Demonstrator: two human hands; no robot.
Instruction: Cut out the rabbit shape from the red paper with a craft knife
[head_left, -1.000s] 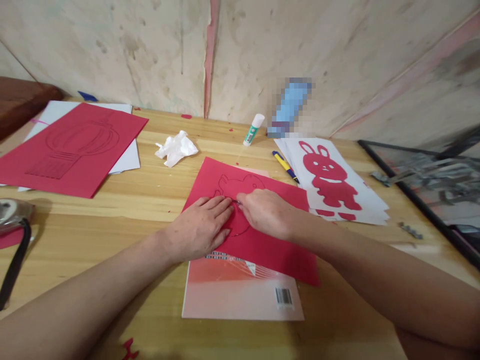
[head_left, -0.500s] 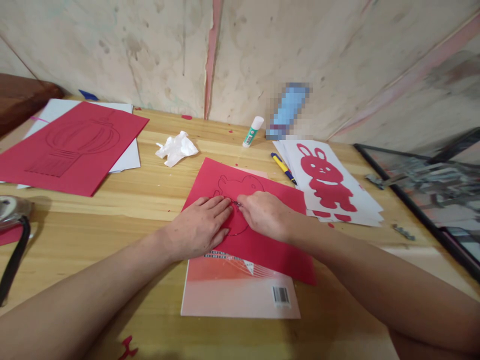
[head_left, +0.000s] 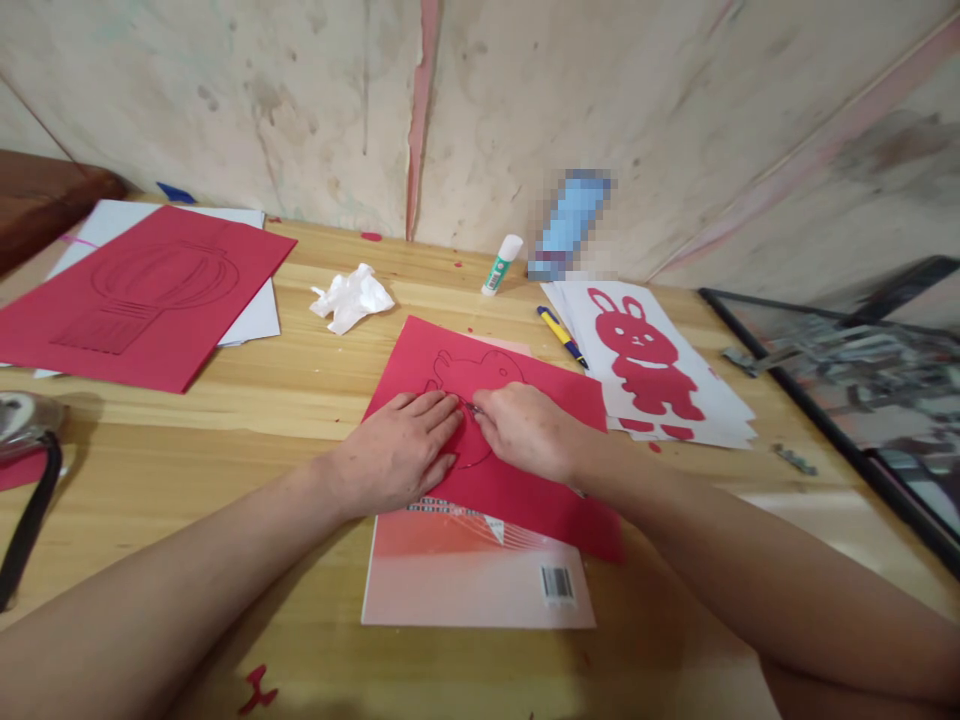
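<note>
A red sheet of paper (head_left: 547, 500) lies at an angle on top of an orange and white book (head_left: 480, 590). A round-headed animal figure with a small eye is outlined in dark lines on it. My left hand (head_left: 409, 450) lies flat on the sheet's left part, fingers stretched over the drawing. Just beside those fingertips, my right hand (head_left: 521, 425) is closed around a slim craft knife (head_left: 472, 407). Only its metallic tip shows against the outline; the fist hides most of the rest.
At left lies a red sheet with a lantern drawing (head_left: 172, 300) over white paper. Crumpled tissue (head_left: 352, 298), a glue stick (head_left: 501, 265) and a yellow-blue pen (head_left: 561, 335) lie behind. A red paper rabbit (head_left: 645, 350) is on white sheets; a black-framed mirror (head_left: 795, 400) stands right.
My right hand and the knife tip have shifted very slightly left along the drawn outline. My left hand stays pressed on the paper. The whole view has moved a little.
</note>
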